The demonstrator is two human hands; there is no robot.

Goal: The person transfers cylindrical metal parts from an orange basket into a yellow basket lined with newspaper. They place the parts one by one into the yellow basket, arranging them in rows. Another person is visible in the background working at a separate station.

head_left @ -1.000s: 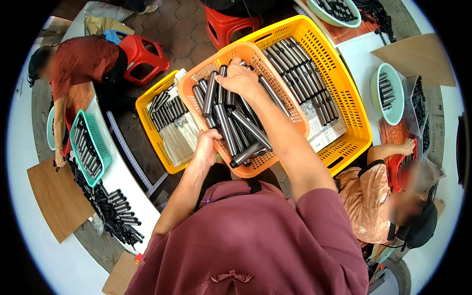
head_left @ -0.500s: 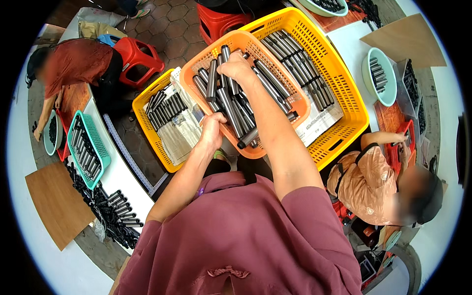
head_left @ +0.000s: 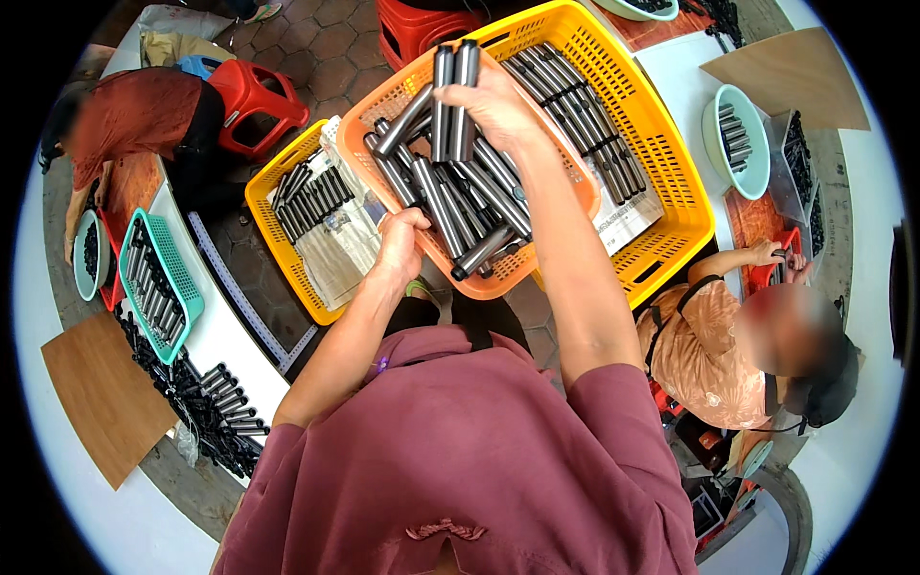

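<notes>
In my right hand (head_left: 494, 110) are metal tubes (head_left: 464, 120) with black ends; two show, held upright and side by side. They stand over an orange perforated basket (head_left: 495, 287), in which several like tubes (head_left: 439, 206) lie loosely at mixed angles. My left hand (head_left: 399, 241) grips the basket's near left rim, fingers curled over the edge. Behind and right of it, the large yellow crate (head_left: 678, 177) holds neat rows of tubes (head_left: 575, 110) on newspaper. The orange basket partly covers that crate.
A smaller yellow crate (head_left: 280, 261) with tubes and newspaper stands left. Farther left, a teal basket (head_left: 195, 299) of tubes sits on a white table (head_left: 235, 355). One co-worker (head_left: 144, 125) bends at far left; another (head_left: 714, 355) works at right. Red stools (head_left: 257, 101) stand behind.
My right hand has lifted tubes up from the pile, and they now stand upright in its grasp. My left hand still grips the basket. The whole view has shifted slightly.
</notes>
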